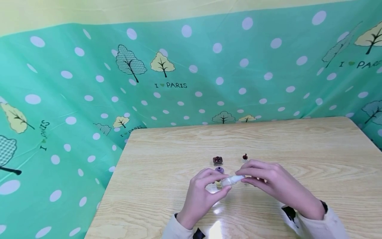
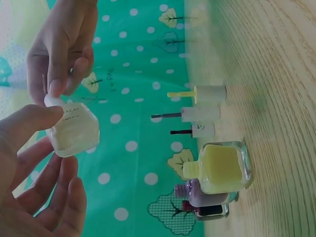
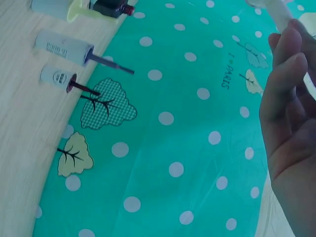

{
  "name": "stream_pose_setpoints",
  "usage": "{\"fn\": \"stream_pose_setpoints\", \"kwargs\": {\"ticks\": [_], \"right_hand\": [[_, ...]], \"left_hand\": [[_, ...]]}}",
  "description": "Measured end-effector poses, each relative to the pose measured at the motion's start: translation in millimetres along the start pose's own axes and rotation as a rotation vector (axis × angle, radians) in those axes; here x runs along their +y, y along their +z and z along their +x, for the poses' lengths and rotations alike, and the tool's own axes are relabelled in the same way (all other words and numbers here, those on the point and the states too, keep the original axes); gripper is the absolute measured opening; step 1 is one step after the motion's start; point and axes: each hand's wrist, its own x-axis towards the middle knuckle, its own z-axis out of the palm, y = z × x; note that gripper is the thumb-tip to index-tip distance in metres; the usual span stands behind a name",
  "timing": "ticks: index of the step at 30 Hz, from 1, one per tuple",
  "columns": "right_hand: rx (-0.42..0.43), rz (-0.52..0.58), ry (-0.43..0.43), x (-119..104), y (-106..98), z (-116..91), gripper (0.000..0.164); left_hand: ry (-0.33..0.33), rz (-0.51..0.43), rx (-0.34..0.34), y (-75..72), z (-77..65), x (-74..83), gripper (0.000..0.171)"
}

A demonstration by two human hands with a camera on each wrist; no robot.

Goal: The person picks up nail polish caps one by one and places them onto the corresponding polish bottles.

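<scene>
Held in the air over the table is a small whitish nail polish bottle [image 2: 76, 131] with printed lettering, its white cap [image 1: 238, 178] pointing right. My left hand [image 1: 203, 194] grips the bottle's body between thumb and fingers. At the other end my right hand [image 1: 268, 177] pinches the cap; in the right wrist view a white piece of it [image 3: 279, 14] shows at the fingertips. Below, uncapped nail polish bottles stand close together: a yellow one [image 2: 222, 169], a lilac one [image 2: 199, 194] and a dark red one [image 2: 211, 211]. In the head view the left hand partly covers the yellow bottle.
Three white caps stand on the table with brushes upward: one with a yellow brush [image 2: 210, 94], one lilac [image 3: 64, 48], one dark red [image 3: 58, 79]. The wooden table [image 1: 155, 156] meets a green dotted cloth [image 1: 167, 103] at its back and left edges.
</scene>
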Motion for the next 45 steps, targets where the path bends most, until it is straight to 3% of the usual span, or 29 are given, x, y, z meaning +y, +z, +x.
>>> {"fn": "stream_pose_setpoints", "kwargs": {"ticks": [4,12,18,21,31,36,39,45], "right_hand": [[-0.008,-0.017,0.002,0.4,-0.4,0.9,0.017],[0.018,-0.085,0.001,-1.2,0.4,2.2,0.016],[0.049,-0.135,0.031,-1.4,2.9,0.8,0.011],[0.083,-0.137,0.047,-2.0,5.6,-0.4,0.01],[0.104,-0.1,0.094,-3.1,8.6,-1.7,0.017],[0.058,-0.014,0.047,-1.9,5.0,-1.0,0.028],[0.024,0.01,0.029,-1.2,2.4,-0.3,0.027],[0.004,-0.041,0.047,-0.4,1.5,-0.9,0.015]], "left_hand": [[0.016,0.014,0.008,0.6,0.1,-0.3,0.024],[0.088,0.062,0.029,1.8,0.2,-2.0,0.024],[0.202,0.136,0.107,3.4,1.4,-1.8,0.026],[0.229,0.165,0.139,4.7,1.9,-1.4,0.026],[0.2,0.142,0.121,5.1,1.6,-3.8,0.027],[0.181,0.127,0.099,5.4,1.6,-5.0,0.027],[0.172,0.123,0.094,5.7,1.4,-5.3,0.027],[0.166,0.12,0.099,5.9,0.6,-6.6,0.027]]}}
